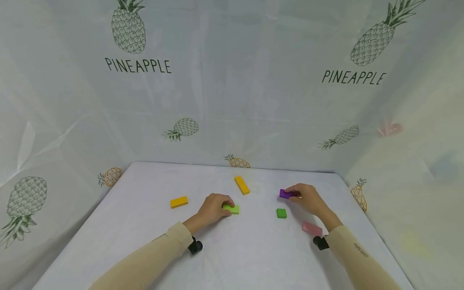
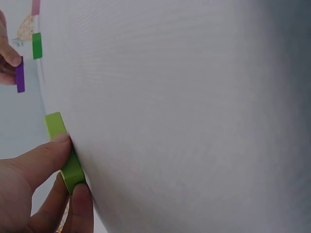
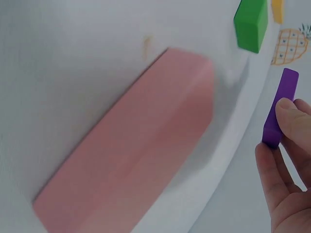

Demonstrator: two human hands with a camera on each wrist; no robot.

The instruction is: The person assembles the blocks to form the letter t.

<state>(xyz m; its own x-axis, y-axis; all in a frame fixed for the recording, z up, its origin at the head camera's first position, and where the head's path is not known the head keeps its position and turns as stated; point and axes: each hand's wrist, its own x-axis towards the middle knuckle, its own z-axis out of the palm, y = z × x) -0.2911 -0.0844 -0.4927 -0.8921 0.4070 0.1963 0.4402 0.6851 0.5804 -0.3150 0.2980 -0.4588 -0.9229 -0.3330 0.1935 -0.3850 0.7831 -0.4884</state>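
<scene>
Near the table's middle, my left hand [image 1: 214, 208] pinches a lime-green block [image 1: 233, 209] between thumb and fingers. In the left wrist view that lime-green block [image 2: 57, 127] lies against the white surface. Farther right, my right hand [image 1: 307, 197] holds a purple block [image 1: 284, 194] by its end. The right wrist view shows the purple block [image 3: 287, 85] gripped between thumb and fingers, apart from the surface. A small green block [image 1: 281, 213] lies just below the purple one. Closer to the right wrist is a pink block [image 1: 311, 229].
One yellow block [image 1: 179, 202] lies left of the left hand, and another yellow block [image 1: 242, 185] lies toward the back. The white tabletop [image 1: 239, 257] ends at a hanging cloth [image 1: 232, 88] printed with pineapples. Each wrist wears a small black camera.
</scene>
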